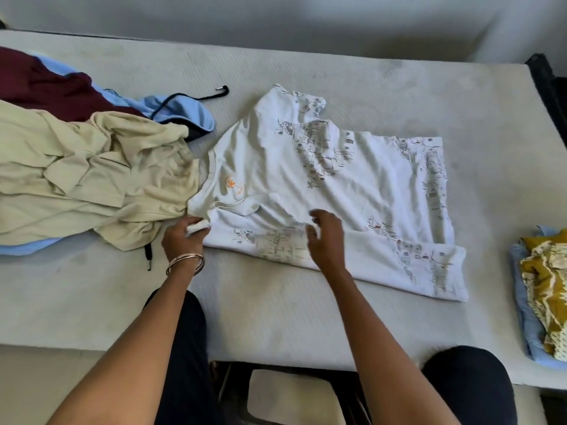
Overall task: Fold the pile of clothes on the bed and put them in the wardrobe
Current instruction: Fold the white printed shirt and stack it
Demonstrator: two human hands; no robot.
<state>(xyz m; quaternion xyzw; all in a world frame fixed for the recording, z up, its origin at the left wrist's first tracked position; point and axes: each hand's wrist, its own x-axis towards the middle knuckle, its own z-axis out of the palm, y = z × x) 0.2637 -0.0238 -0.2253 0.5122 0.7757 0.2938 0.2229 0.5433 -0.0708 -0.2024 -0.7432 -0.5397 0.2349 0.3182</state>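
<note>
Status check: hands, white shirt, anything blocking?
Left hand pinches white shirt edge. Right hand open above it. Shirt partly folded. Unfolded pile touches its left edge.

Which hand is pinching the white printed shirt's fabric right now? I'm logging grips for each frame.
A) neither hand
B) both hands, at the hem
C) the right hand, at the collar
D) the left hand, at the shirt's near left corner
D: the left hand pinches a fold of the white printed shirt at its near left corner, while the right hand hovers over the cloth with loosely curled fingers, gripping nothing.
</note>
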